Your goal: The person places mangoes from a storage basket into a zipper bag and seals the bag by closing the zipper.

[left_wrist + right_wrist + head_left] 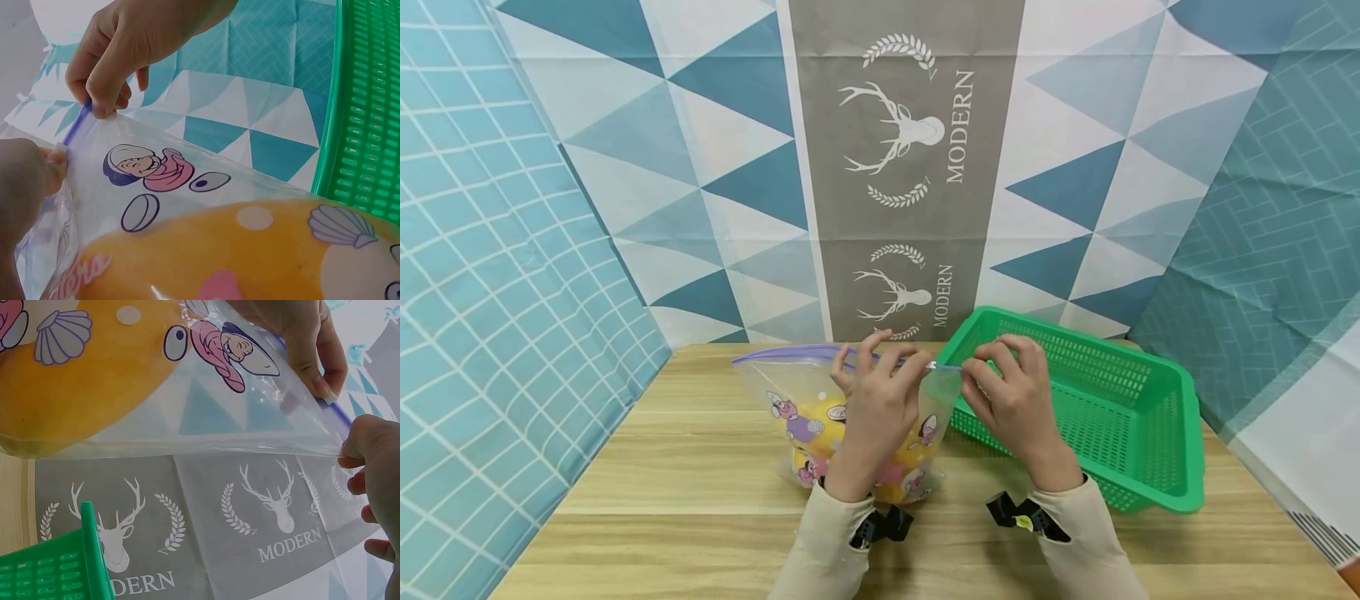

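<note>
A clear zip bag (820, 408), printed with cartoon oysters and shells, stands on the table with yellow-orange, rounded contents inside. Along its top runs a purple zip (775, 354) with a small white slider (60, 147). My left hand (880, 408) pinches that slider near the bag's right end, also seen in the right wrist view. The right hand (1018, 400) grips the bag's top right corner (334, 447) between thumb and finger. What exactly the yellow contents are, the printed film does not let me tell.
To the right of the bag stands a green perforated plastic basket (1187, 433), its left rim close behind the right hand. Wood-grain tabletop (647, 492) extends left of the bag. A patterned cloth backdrop (895, 208) rises behind the table.
</note>
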